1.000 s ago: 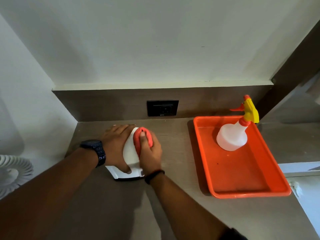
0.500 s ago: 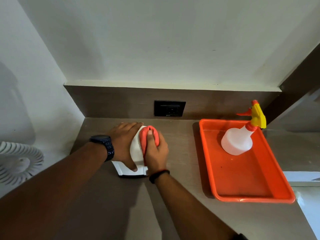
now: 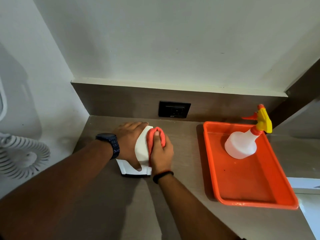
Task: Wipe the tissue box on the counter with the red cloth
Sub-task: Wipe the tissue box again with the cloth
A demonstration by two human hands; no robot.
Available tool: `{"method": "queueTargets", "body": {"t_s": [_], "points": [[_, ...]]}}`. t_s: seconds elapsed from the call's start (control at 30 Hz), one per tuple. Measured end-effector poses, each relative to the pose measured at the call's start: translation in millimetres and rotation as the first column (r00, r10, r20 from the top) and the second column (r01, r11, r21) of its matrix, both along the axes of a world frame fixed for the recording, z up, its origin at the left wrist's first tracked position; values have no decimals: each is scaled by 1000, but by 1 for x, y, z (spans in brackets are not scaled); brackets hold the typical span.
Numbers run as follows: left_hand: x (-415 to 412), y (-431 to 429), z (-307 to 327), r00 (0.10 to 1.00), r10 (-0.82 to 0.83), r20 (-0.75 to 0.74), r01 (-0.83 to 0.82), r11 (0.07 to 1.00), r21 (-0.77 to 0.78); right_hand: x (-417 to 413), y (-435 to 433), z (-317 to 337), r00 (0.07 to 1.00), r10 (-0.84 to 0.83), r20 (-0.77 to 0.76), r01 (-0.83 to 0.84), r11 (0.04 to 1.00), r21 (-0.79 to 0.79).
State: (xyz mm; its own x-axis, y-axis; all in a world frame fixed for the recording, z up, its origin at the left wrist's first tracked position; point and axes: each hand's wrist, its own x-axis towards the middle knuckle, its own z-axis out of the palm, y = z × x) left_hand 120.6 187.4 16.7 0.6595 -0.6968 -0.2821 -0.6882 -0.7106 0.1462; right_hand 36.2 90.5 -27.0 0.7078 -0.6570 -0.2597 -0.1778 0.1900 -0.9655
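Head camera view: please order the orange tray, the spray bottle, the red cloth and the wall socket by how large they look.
1. orange tray
2. spray bottle
3. wall socket and red cloth: look alike; the cloth is bunched and partly hidden under the right hand, so unranked.

2 hands – left hand [image 3: 129,142] & right hand [image 3: 161,153] – plus 1 tissue box [image 3: 141,149], 1 red cloth [image 3: 153,136], 1 orange tray [image 3: 249,184], 1 spray bottle [image 3: 242,144], 1 wall socket [image 3: 174,109], 1 wristwatch [image 3: 110,144], 1 wristband [image 3: 162,175]
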Motion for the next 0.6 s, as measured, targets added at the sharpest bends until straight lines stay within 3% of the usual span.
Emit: {"method": "queueTargets", "body": {"t_s": [0.13,0.27,0.33,0.43,0.5,0.6], "points": [[0,-1,0,1000,6,7,-6,1000,25,12,-6,-21,990,4,-140,5,998,69],[0,-1,-2,1000,12,4,-12,999,31,-19,11,-14,987,-25,-159,57,979,198],[2,1,-3,1000,3,3,-4,1000,12,-22,14,-2,996,-30,-88,44,986,163],[5,3,-5,1000,2,-8,-3,999,-32,-5,4,9,1000,10,-8,-10,1000,-27],[5,3,-4,1000,10,-5,-10,999,-43,7,-5,9,999,30,-43,-34,994,-102],[1,1,-2,1000,12,1,-12,1000,4,5,-5,1,986,33,-162,-37,999,-24]]}}
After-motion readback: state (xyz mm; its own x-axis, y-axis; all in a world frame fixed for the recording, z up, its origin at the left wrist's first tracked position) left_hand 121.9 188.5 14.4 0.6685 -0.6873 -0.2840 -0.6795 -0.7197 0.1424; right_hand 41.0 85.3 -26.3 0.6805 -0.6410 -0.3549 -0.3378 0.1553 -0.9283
